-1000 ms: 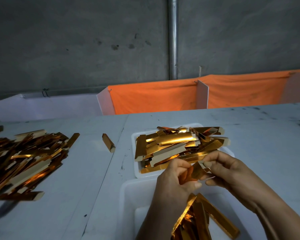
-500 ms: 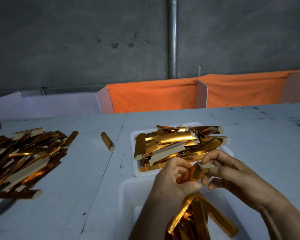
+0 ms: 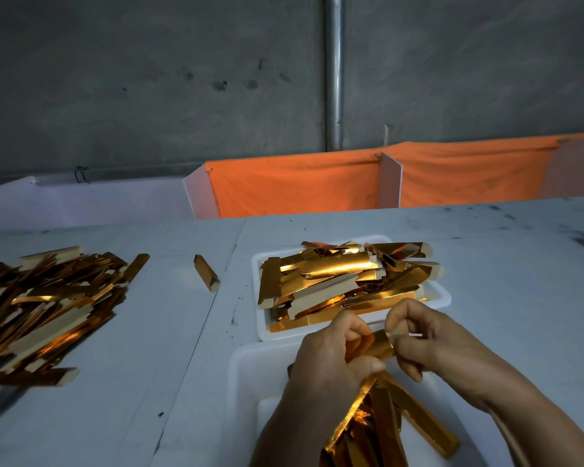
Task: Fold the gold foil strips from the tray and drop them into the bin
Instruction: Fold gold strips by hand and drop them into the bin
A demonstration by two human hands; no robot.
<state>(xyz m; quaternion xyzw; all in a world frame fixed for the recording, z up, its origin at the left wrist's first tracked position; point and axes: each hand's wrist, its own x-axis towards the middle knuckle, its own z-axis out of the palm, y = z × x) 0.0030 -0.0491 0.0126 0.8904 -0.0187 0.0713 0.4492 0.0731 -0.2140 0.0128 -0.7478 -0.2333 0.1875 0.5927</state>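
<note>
Strip [image 3: 373, 345] pinched between both hands above bin [image 3: 246, 372], tray [image 3: 442, 294] beyond.

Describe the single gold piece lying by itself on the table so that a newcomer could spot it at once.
Start at the white tray heaped with gold strips at mid-table, then look left toward the big loose pile. In the bare gap between them lies the lone piece, short, folded, touching nothing.

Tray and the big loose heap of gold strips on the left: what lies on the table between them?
In the head view, one lone folded gold strip lies between the tray and the heap, touching neither; otherwise bare tabletop.
</note>
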